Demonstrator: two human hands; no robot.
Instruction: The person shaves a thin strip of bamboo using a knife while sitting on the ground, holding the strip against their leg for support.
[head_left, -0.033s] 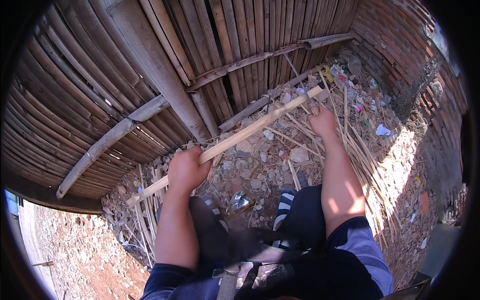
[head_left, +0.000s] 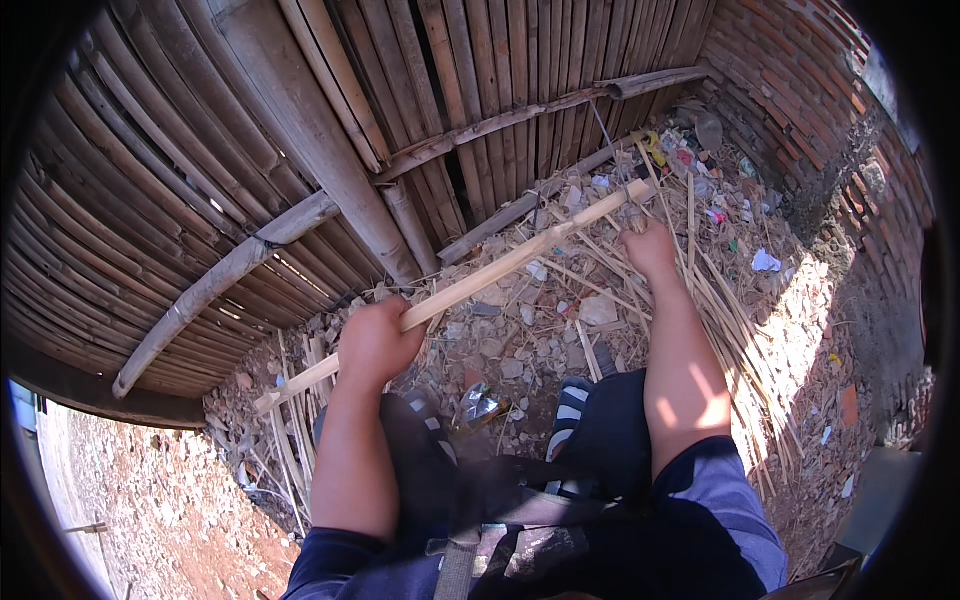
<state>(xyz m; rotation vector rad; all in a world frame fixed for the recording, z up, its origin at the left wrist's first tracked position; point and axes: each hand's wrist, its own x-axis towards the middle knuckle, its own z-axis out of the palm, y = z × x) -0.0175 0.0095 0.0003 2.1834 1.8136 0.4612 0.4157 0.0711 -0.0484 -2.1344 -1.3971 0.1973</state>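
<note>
A long pale split bamboo strip (head_left: 500,265) slants across in front of me, its far end up to the right. My left hand (head_left: 378,345) is closed around it nearer its lower left end. Just below the far end, my right hand (head_left: 648,248) is closed on a long, thin grey tool (head_left: 602,125). That tool looks like a blade seen nearly edge-on and points up past the strip's end. Its handle is mostly hidden in my fingers. I cannot tell whether the tool touches the strip.
A bamboo slat wall (head_left: 520,60) with a thick post (head_left: 300,130) rises close ahead. At the right stands a brick wall (head_left: 790,110). Many thin bamboo strips (head_left: 730,340) lie beside my right arm, on ground strewn with rubble and litter. A shiny wrapper (head_left: 482,405) lies between my feet.
The tool's tip has swung a little to the right, and my right hand has shifted slightly. The strip's far end has moved slightly right; my left hand keeps its grip.
</note>
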